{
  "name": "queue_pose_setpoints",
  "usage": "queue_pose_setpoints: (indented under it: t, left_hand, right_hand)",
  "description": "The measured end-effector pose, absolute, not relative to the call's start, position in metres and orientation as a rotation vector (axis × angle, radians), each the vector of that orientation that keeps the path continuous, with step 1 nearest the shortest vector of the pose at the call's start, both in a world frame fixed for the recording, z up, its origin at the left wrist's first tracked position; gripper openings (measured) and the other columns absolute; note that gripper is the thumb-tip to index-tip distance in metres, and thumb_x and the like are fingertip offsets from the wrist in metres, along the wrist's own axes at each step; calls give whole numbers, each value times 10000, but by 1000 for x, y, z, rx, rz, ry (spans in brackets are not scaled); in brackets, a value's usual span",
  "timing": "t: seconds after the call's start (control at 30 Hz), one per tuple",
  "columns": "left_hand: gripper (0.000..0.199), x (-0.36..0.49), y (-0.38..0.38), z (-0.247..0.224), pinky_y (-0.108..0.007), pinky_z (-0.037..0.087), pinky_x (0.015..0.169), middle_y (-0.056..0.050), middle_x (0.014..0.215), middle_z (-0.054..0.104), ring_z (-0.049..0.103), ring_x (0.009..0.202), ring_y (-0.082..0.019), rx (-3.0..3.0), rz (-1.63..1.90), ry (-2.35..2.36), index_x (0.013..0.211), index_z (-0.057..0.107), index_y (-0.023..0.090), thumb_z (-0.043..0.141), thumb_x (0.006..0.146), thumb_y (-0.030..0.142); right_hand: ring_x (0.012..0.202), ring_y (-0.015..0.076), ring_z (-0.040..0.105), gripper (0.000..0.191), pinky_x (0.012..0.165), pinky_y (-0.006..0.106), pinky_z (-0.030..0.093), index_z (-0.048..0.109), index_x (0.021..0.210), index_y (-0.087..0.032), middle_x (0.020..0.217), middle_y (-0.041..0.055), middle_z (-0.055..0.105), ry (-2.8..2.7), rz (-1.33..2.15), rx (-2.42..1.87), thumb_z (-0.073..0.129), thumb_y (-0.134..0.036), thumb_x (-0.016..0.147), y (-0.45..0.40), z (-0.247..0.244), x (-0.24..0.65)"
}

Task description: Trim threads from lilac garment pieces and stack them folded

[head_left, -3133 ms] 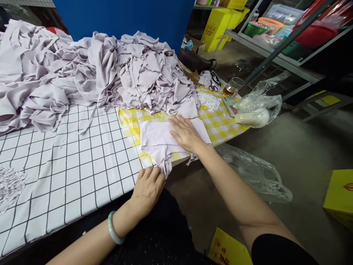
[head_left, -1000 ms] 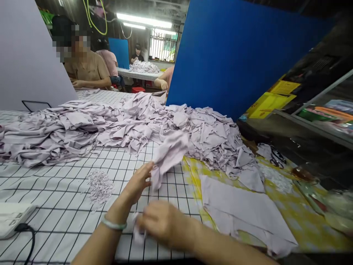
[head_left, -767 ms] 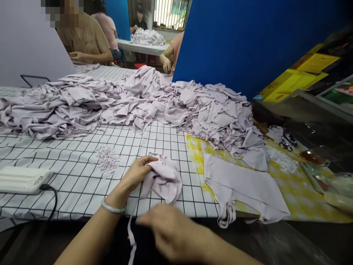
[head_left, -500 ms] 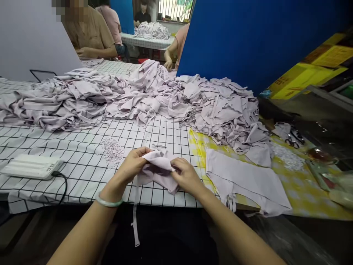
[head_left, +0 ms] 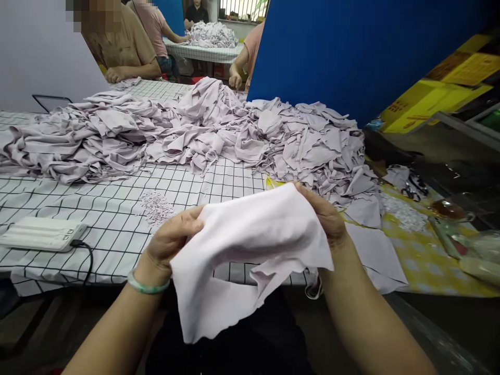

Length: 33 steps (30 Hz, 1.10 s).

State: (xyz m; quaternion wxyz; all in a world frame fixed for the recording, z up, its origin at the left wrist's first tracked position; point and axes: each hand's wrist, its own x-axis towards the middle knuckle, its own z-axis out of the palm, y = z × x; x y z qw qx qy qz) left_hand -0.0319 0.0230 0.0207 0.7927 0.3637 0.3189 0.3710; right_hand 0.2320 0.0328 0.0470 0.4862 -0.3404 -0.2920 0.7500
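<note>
A pale lilac fabric piece is spread between my hands above the front edge of the checked table. My left hand pinches its upper left corner between thumb and fingers. My right hand grips the upper right side, its fingers partly behind the cloth. The lower part hangs down past the table edge, with an opening in its middle. A strap loop dangles near my right wrist. Behind lies a long heap of similar lilac garments.
A white power bank with a black cable lies at the left. Small scraps sit beyond my left hand. At the right are a flat lilac garment, scissors and a yellow cloth. Several people sit behind.
My hands have moved apart and the bunched cloth is now opened out wide between them. My right hand has gone right and up. The strap that hung by my left hand no longer shows there.
</note>
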Motion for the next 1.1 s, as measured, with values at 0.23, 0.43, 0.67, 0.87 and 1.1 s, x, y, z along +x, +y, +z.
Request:
queue_pose_setpoints:
  t: [0.23,0.43,0.67,0.87,1.1]
  left_hand:
    - [203,-23,44,-28,-481,485,955,-115,1115,640,578,1095,-267,1854,1295,1598,1040,636,170,624,857,258]
    - [178,15,-10,-48,-380,497,735,-60,821,625,568,818,-215,2284,1147,1181,810,589,188,657,894,330]
    - [454,45,-9,-38,-461,507,945,-123,1224,626,570,1147,-278,1838,1138,1140,1207,591,201,734,832,415]
    - [125,26,-6,19,-279,520,563,-6,740,592,593,649,-135,1678,970,914,816,567,199,607,917,261]
    - [238,-8,-30,95,-250,396,463,16,724,533,474,583,-106,2467,1683,1155,770,520,227,659,771,32]
  right_hand:
    - [678,145,738,179,700,241,625,669,895,-150,730,30,761,-304,1838,-1056,501,-116,948,61,-32,228]
    - [800,137,737,136,790,232,609,693,973,-152,862,30,772,-369,1884,-899,598,-98,892,40,-55,234]
    - [799,104,708,143,797,188,585,707,963,-202,876,-16,754,-555,1835,-705,706,-152,829,17,-8,210]
    - [1103,154,657,202,1002,318,522,675,1098,-336,1068,-30,734,-876,1155,-757,646,-298,903,-10,14,196]
    - [1433,325,370,457,1206,564,243,576,1294,-250,1377,114,582,-1497,702,-1198,585,-472,895,-12,6,166]
